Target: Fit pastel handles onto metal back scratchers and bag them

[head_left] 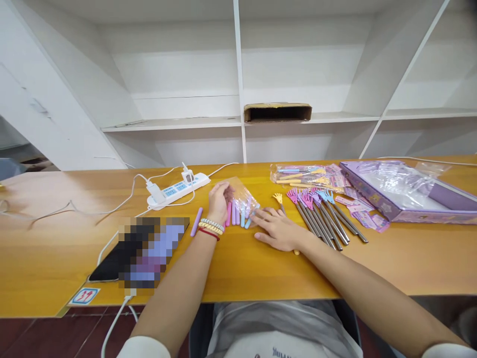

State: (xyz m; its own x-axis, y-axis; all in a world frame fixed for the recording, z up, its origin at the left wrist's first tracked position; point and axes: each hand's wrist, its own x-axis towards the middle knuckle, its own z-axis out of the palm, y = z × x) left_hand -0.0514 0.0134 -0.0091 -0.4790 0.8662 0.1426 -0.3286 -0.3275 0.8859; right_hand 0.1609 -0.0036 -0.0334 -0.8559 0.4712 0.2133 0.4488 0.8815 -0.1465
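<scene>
My left hand [219, 201], in bracelets, is closed at the left edge of a clear plastic bag [240, 191], its fingertips partly hidden. Pink, purple and light blue tubes [235, 214] lie in a row under and below the bag. Another purple tube [197, 222] rests apart, left of my wrist. My right hand [275, 228] lies palm down with fingers stretched out, fingertips at the light blue tubes and the bag's lower right edge. Beneath it runs a yellow hand-shaped back scratcher [278, 198], its middle covered. Several pink, purple and blue back scratchers [324, 219] with metal rods lie to the right.
Bagged back scratchers [301, 175] lie at the back, near printed cards [367, 214] and a purple box [406, 215] holding clear plastic. On the left are a power strip [201, 180] with cables and a dark, partly blurred device [108, 263]. White shelves hold a cardboard box [278, 105].
</scene>
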